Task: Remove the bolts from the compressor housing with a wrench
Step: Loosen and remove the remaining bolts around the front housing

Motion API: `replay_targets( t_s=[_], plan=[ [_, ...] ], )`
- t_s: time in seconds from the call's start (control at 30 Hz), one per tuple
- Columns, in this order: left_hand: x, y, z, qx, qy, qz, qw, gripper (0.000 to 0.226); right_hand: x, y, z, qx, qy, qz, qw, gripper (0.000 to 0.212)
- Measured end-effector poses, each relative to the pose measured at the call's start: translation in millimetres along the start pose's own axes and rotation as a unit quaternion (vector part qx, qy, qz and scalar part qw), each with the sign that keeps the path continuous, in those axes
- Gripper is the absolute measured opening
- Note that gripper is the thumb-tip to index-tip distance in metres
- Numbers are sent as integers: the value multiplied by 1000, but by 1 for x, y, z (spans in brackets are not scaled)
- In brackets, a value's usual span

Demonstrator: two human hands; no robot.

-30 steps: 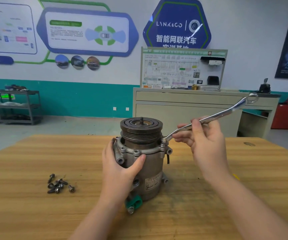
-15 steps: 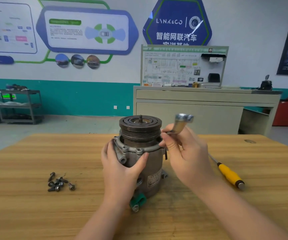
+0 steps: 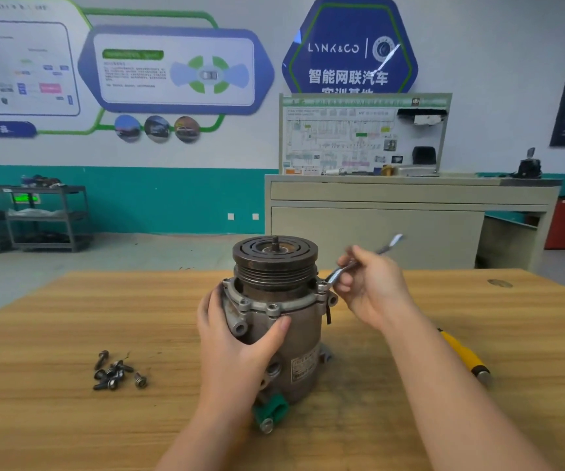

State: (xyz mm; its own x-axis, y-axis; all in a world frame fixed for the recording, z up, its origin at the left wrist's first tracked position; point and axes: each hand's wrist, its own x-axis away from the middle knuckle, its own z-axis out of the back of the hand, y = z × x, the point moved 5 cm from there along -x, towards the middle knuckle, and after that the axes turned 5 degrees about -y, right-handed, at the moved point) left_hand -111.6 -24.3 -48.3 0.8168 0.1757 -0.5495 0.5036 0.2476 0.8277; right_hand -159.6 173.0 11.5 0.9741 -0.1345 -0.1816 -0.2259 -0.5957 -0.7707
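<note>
Head view: wrench point(image 3: 342, 268) back on flange bolt point(image 3: 323, 286), handle blurred.

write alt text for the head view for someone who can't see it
A person's left hand steadies an upright compressor on a wooden table while the right hand holds a wrench on a bolt at the housing's right rim. Loose bolts lie to the left, and a yellow-handled tool lies to the right.
</note>
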Motion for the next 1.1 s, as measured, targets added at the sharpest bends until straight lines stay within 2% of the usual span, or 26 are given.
replay_targets(
  t_s=[0.03, 0.1, 0.2, 0.3, 0.43, 0.6, 0.73, 0.93, 1.1],
  plan=[
    [0, 0, 0, 1, -5, 2, 1000, 105, -2, 5, 1, -15, -30, -46, 998, 20],
    [0, 1, 2, 9, -18, 6, 1000, 103, -1, 7, 3, -77, -68, -59, 993, 24],
    [-1, -1, 4, 18, -46, 15, 999, 103, 5, -3, 10, -147, -34, 48, 987, 22],
    [-2, 0, 5, 19, -60, 21, 998, 103, 21, -18, 12, -29, 29, 202, 979, 19],
    [-3, 0, 5, 13, -56, 18, 998, 107, 47, -35, -2, 165, 3, 379, 910, 19],
    [-3, 1, 4, 23, -58, 19, 998, 102, 67, -33, -18, 253, -99, 459, 846, 19],
    [-2, 1, 6, 20, -62, 23, 998, 108, 73, -30, -24, 308, -116, 488, 808, 24],
    [-2, 4, 5, 14, -64, 21, 998, 112, 63, -39, -15, 257, -32, 439, 861, 20],
    [-1, 4, 5, 24, -62, 13, 998, 96, 55, -37, -5, 201, 12, 396, 896, 22]
  ],
)
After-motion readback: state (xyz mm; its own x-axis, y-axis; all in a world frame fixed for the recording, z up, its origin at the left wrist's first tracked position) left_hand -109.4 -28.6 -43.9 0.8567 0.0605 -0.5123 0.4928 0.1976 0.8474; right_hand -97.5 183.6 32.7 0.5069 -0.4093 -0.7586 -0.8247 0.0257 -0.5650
